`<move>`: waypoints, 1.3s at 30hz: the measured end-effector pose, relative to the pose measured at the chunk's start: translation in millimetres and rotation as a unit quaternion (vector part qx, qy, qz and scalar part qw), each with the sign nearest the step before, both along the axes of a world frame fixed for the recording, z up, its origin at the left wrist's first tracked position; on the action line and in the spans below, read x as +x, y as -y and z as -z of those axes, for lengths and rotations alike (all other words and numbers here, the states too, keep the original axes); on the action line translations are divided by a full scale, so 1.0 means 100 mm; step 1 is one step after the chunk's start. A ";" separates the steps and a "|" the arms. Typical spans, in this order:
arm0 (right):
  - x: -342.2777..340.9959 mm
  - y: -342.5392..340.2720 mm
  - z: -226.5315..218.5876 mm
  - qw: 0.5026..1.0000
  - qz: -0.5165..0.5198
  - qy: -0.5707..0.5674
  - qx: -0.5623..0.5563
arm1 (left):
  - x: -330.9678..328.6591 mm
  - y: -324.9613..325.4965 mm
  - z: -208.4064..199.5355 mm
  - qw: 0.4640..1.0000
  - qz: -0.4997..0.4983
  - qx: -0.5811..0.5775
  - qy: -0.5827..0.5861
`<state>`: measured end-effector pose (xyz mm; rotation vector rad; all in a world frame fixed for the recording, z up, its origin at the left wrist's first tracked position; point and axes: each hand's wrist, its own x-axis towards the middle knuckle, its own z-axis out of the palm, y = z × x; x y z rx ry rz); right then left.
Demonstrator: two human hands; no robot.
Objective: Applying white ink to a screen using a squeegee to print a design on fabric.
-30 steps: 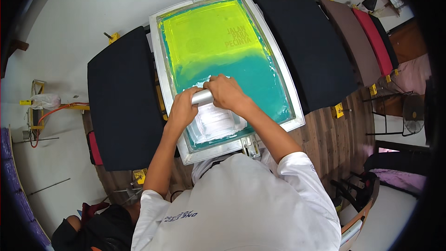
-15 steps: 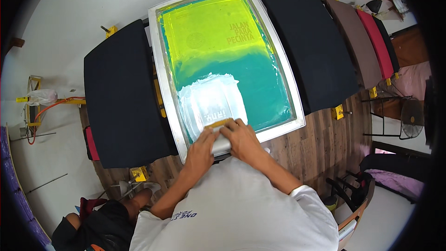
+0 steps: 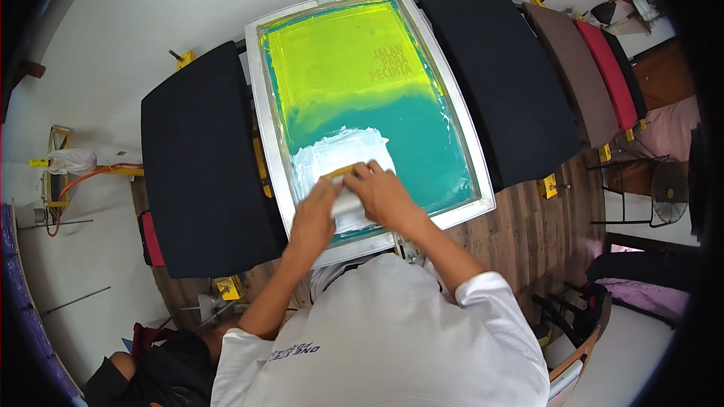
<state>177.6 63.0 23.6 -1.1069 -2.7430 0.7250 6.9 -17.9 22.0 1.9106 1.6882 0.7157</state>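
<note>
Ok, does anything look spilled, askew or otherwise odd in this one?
No obvious damage. One untidy spot: white flecks along the screen frame's right inner edge, apart from the ragged white patch where the left hand and right hand grip the squeegee. Possibly stray ink.

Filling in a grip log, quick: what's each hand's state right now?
Left hand: closed, holding the left side of the silver squeegee.
Right hand: closed, holding the same squeegee's right side.
</note>
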 end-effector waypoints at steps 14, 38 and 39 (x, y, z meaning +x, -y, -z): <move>-0.14 -0.38 -0.25 0.998 -0.027 0.046 -0.020 | -0.19 -0.37 -0.29 0.993 -0.013 -0.117 0.005; 0.25 0.46 -0.35 0.994 0.019 0.045 -0.102 | 0.13 0.23 -0.49 0.972 0.074 -0.219 0.028; 0.22 0.37 -0.37 0.993 0.011 0.045 -0.110 | 0.08 0.15 -0.47 0.969 0.082 -0.234 0.017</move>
